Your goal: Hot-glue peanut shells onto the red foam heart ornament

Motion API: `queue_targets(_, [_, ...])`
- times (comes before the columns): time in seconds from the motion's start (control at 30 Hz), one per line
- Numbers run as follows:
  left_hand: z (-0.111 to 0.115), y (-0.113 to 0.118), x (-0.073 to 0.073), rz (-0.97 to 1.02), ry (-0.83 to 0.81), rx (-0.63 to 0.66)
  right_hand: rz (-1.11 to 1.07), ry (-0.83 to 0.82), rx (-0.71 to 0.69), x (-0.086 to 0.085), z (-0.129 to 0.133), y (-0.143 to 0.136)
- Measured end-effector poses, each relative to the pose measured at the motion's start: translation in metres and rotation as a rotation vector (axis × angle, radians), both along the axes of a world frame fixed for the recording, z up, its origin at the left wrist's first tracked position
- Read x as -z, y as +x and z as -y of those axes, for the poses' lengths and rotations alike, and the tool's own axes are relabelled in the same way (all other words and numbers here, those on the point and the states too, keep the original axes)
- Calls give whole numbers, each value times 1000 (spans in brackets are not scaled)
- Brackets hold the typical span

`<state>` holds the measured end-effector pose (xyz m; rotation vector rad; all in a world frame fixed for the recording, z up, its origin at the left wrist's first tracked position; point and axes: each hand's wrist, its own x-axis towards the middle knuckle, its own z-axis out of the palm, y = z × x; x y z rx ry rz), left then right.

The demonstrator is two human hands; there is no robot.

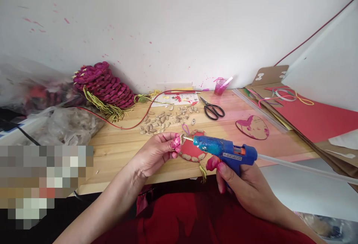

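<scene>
My left hand [155,152], its fingertips stained pink, pinches a small tan nut shell [182,139]. In my right hand [242,186] is a blue hot glue gun [216,148], gripped by its handle. The metal nozzle points left and meets the shell or sits very close to it. Beneath the nozzle lies a red card piece [192,148] rimmed with shells, partly hidden by my left fingers and the gun. It has a purple loop on top and a yellow-green tassel [203,172] below. Loose shells [162,120] are scattered behind my left hand.
Black-handled scissors [212,109], a pink cup [220,86] and a cardboard heart [252,127] lie beyond the gun. A magenta shell-like bundle [104,85] stands back left. A red cord [134,127] crosses the table. Red card [316,113] is stacked right.
</scene>
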<state>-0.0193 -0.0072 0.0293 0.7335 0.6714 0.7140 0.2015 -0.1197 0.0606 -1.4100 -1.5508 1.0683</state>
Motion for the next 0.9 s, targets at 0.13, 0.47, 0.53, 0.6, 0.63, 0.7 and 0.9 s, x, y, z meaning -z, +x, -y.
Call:
queue_targets(0.13, [1,-2,1,2,12,11,32,-4,5,-1,2,-2])
queue_targets(0.47, [2,-6,-1,-19,14,-3,50,-4,-14,4,0,-4])
queue_targets(0.53, [3,-7,-2,-29,12,-4,50,-4,-8,4,0,-4])
queue_targets(0.6, [3,-7,-3,-34,7,-6,53,-7,-2,5,0,-5])
queue_targets(0.63, [3,-7,-3,-36,5,-6,54,-11,-1,5,0,-5])
queue_targets(0.7, [3,-7,-2,-38,2,-6,56,-11,-4,6,-1,-5])
queue_targets(0.9, [3,-7,0,-28,-2,-11,73,-3,-6,6,-1,-5])
